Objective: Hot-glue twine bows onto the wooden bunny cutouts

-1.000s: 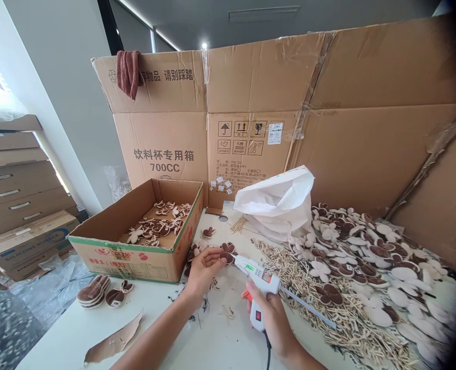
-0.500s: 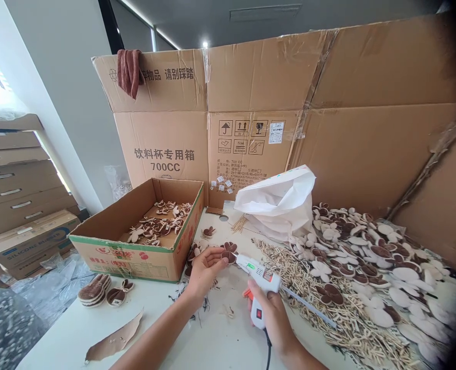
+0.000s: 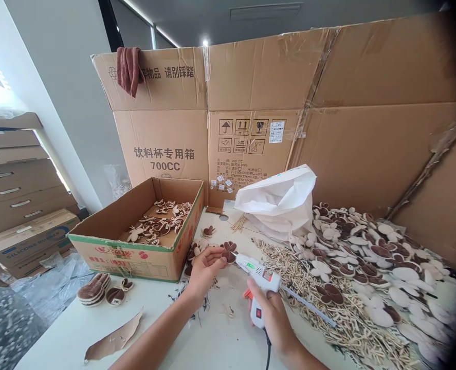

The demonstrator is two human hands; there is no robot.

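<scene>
Our left hand (image 3: 205,268) pinches one brown shape (image 3: 230,247); our right hand (image 3: 273,314) wraps the glue gun (image 3: 254,269). Shapes (image 3: 165,226) in the box (image 3: 123,261) look done; a big pile (image 3: 378,252) seems undone.

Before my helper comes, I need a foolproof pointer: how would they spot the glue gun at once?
Find the tall cardboard wall, then the white table before it. There, the right hand grips the glue gun, aimed at the brown flower-shaped piece in the left hand. Unlike the tan strips beside it, it has a white pistol-shaped body, orange trigger and dark cord.
</scene>
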